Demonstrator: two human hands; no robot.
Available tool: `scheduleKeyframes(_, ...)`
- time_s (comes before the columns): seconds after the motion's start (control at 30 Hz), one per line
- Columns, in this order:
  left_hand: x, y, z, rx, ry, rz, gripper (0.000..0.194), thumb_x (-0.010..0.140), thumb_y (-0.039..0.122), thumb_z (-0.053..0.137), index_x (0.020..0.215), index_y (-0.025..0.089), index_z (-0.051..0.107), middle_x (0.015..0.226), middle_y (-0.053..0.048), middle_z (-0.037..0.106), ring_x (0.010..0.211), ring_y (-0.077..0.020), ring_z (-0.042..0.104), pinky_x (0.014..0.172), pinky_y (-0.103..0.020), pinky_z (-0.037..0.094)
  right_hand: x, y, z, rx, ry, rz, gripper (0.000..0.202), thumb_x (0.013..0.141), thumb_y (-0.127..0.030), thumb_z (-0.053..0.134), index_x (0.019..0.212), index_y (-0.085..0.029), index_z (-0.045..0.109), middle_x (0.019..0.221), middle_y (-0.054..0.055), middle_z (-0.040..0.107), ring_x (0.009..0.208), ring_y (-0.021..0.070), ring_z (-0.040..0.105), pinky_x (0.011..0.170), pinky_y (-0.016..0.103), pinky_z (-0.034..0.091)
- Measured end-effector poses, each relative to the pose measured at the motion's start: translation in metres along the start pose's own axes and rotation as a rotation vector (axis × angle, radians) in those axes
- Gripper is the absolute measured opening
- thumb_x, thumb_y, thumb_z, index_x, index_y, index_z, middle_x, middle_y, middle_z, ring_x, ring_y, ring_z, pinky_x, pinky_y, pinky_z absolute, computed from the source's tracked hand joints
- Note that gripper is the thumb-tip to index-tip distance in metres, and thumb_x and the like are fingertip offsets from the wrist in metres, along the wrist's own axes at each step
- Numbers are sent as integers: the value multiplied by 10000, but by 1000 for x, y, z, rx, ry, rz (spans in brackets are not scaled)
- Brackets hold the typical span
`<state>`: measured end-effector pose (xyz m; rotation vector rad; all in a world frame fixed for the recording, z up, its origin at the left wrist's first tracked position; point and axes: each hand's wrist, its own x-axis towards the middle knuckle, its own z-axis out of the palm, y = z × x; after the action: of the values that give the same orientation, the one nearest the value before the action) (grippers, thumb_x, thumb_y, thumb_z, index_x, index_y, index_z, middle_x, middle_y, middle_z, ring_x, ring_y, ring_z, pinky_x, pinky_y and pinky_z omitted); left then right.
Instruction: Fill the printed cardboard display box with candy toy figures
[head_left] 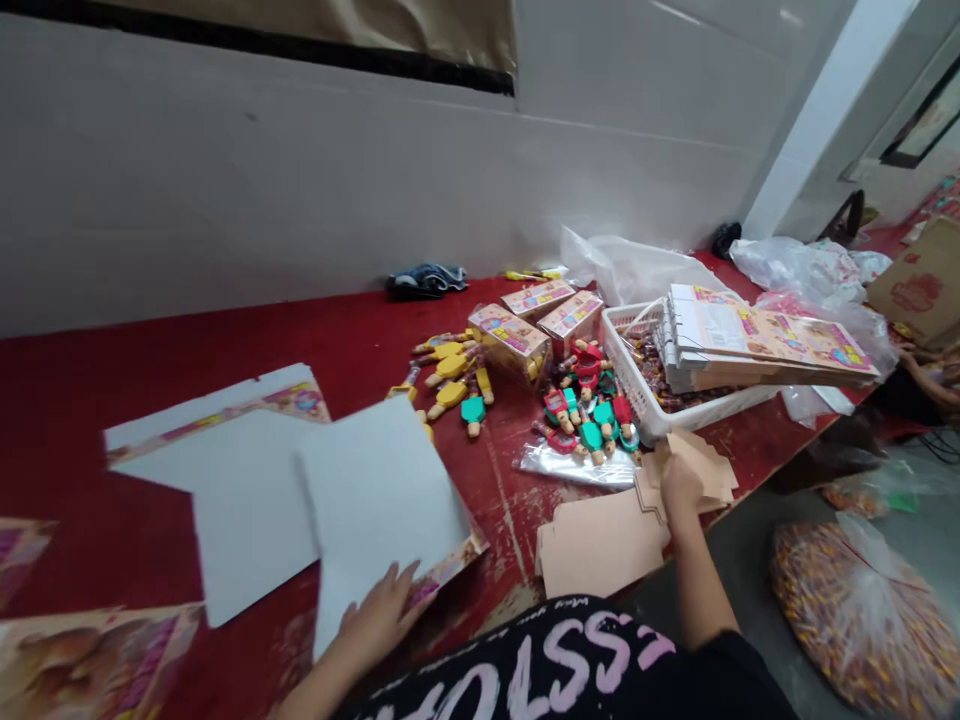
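My left hand (379, 612) lies with its fingers stretched over the lower edge of a white-backed printed carton sheet (382, 480). A second such sheet (255, 510) lies to its left, partly under the first. At the table's front edge my right hand (681, 486) is closed on a folded brown cardboard insert (709, 468), its fingertips partly hidden. Just left of it rests a stack of flat brown cardboard inserts (604, 540). Beyond them are red and green toys (592, 410) beside a clear plastic sleeve (577, 463).
Yellow toys (450, 375) and several packed boxes (511, 338) sit farther back on the red table (67, 400). A white basket (652, 415) of small wrapped pieces carries a stack of printed cartons (765, 335). On the floor stands a filled plastic bag (862, 610). Another person's arm (930, 380) shows at far right.
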<state>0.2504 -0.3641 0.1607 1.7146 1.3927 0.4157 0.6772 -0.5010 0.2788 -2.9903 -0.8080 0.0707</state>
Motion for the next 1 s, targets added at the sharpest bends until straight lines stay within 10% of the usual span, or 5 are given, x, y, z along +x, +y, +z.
scheduleKeyframes(0.23,-22,150,-16,-733,-341,204,728,603,634,658,1169,182,587,1231,-154,572,1113,-328,541,988,-466,385,-107,-88,-65,404,211,-835,391,922,-292,337,1124,-139,635,844,155,670,740,212,635,692,311,478)
scheduleKeyframes(0.37,-21,178,-15,-935,6,135,712,618,682,624,1038,107,617,1047,-157,656,982,-287,600,922,-419,450,-142,-152,-37,558,-89,-1457,345,899,-279,404,1174,-200,597,1150,129,621,1048,214,580,912,353,451)
scheduleKeyframes(0.57,-38,114,-49,-908,362,-98,747,382,703,736,810,101,621,731,-94,677,696,-252,630,640,-350,527,-112,-162,-16,705,95,-747,917,655,-516,681,1364,-51,332,1424,249,300,1356,358,202,1075,542,221)
scheduleKeyframes(0.83,-64,63,-79,-1031,159,-74,905,428,835,590,995,130,584,869,-130,670,867,-323,630,724,-431,521,-150,-173,0,1199,-989,-514,679,598,-502,722,1127,-118,538,1103,158,635,958,287,629,843,419,511)
scheduleKeyframes(1.0,-68,48,-97,-741,434,-38,781,450,628,751,1031,134,578,1099,-158,621,1028,-304,582,898,-438,465,-180,-178,-2,1090,-996,-651,591,700,-594,620,1090,-150,601,1064,123,657,995,281,616,857,429,508)
